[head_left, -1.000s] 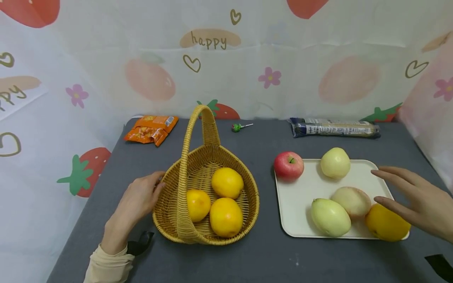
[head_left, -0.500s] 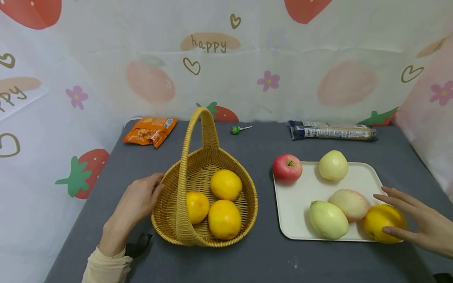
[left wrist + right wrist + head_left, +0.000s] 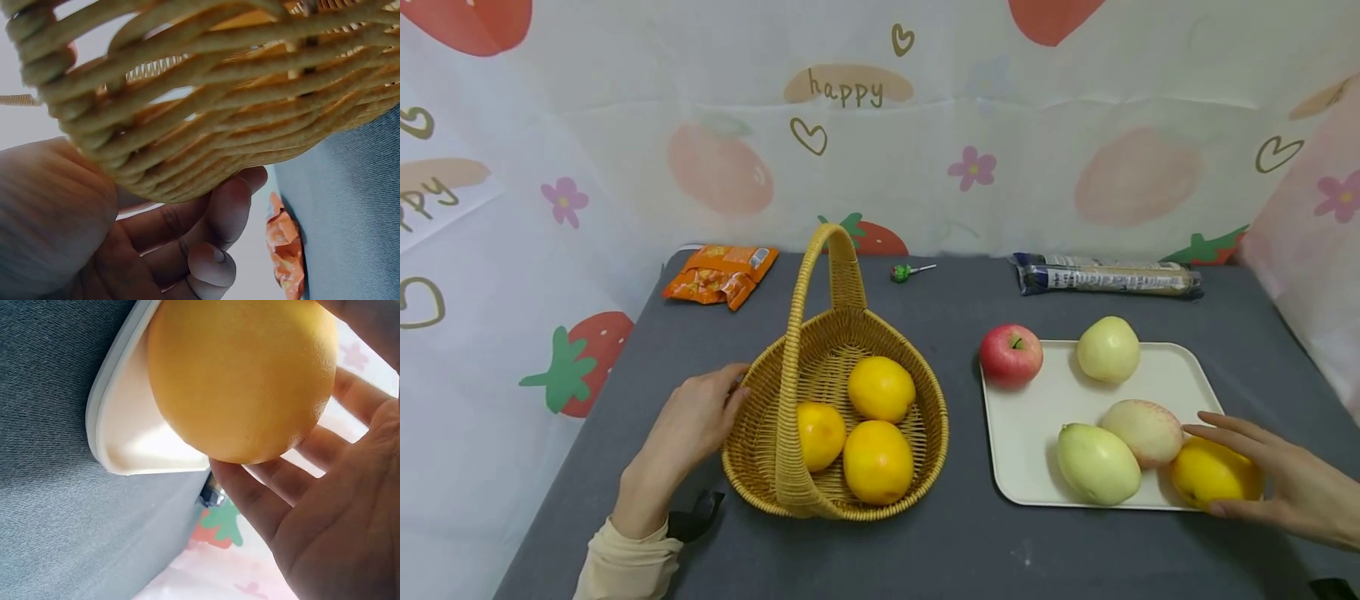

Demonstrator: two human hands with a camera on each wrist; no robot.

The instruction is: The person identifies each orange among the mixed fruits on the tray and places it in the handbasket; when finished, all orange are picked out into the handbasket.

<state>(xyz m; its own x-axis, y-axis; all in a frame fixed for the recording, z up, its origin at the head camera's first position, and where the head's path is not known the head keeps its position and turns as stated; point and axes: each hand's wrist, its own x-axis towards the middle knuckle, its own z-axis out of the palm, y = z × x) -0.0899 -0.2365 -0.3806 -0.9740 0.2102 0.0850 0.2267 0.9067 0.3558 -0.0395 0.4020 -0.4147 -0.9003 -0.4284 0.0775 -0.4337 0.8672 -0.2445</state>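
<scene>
My left hand [image 3: 696, 417] holds the left rim of a wicker basket [image 3: 928, 442] with a tall arched handle. In the left wrist view its curled fingers [image 3: 228, 212] lie against the woven wall [image 3: 206, 106]. Three oranges [image 3: 877, 462] sit inside the basket. On the right, my right hand [image 3: 1277, 483] is round another orange [image 3: 1210, 475] at the near right corner of a cream tray [image 3: 1037, 487]. Its fingers reach over the far side and the thumb lies at the near side. The right wrist view shows the fingers [image 3: 250, 494] against this orange [image 3: 244, 381].
The tray also bears a blushed pale peach [image 3: 1142, 432], a pale green oval fruit [image 3: 1097, 464] and a rounder one [image 3: 1108, 350]. A red apple [image 3: 1011, 356] overlaps its far left corner. Behind lie an orange snack bag [image 3: 721, 275], a lollipop [image 3: 912, 272] and a long wrapped packet [image 3: 1108, 276].
My right hand has come down from above the tray's right edge and closed round the orange there. The left hand has stayed at the basket rim.
</scene>
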